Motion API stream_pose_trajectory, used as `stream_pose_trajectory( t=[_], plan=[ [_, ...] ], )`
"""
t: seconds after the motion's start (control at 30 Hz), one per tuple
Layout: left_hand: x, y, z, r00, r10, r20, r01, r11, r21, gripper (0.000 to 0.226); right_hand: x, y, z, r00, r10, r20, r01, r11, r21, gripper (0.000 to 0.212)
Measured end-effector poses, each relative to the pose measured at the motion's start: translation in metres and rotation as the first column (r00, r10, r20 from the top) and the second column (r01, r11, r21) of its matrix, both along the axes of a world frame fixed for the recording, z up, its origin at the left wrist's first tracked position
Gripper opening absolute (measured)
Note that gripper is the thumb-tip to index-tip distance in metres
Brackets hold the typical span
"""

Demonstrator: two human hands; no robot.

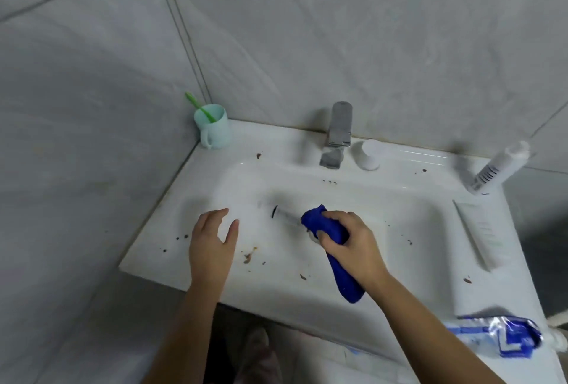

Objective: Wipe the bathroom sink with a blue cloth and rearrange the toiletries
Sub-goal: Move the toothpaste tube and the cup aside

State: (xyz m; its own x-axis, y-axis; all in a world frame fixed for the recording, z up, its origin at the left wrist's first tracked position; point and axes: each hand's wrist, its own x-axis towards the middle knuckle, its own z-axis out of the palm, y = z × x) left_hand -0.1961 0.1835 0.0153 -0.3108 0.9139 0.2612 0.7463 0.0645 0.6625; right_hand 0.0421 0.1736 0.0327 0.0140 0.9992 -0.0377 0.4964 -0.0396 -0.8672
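Note:
My right hand [350,245] is shut on a blue cloth [341,276], pressing it into the basin of the white sink [399,230] over the drain [274,211]. My left hand [212,242] hovers open over the sink's front left rim. Brown specks dot the rim and basin. A mint cup [213,128] with a green toothbrush [199,108] stands at the back left corner. By the faucet [336,134] stands a small white bottle [368,154]. A taller white bottle [498,168] stands at the back right, a white tube [479,233] lies on the right rim, and a blue-and-white toothpaste tube [504,337] lies at the front right corner.
Grey tiled walls close the sink in at the left and behind. The sink's front edge runs below my wrists, with the floor and a foot visible beneath it.

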Motion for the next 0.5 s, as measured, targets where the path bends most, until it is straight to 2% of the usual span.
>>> stream_pose_trajectory(
  t=[0.23,0.5],
  plan=[
    [-0.079,0.119,-0.006,0.984,0.048,0.169,-0.033,0.995,-0.090,0.032,-0.099,0.101,0.008,0.999,-0.043,-0.026,0.044,0.999,0.018,0.033],
    [-0.103,0.223,-0.033,0.983,0.002,0.186,0.022,0.992,-0.126,0.040,-0.135,0.143,-0.016,0.962,-0.264,-0.064,0.261,0.964,-0.052,0.029]
  ],
)
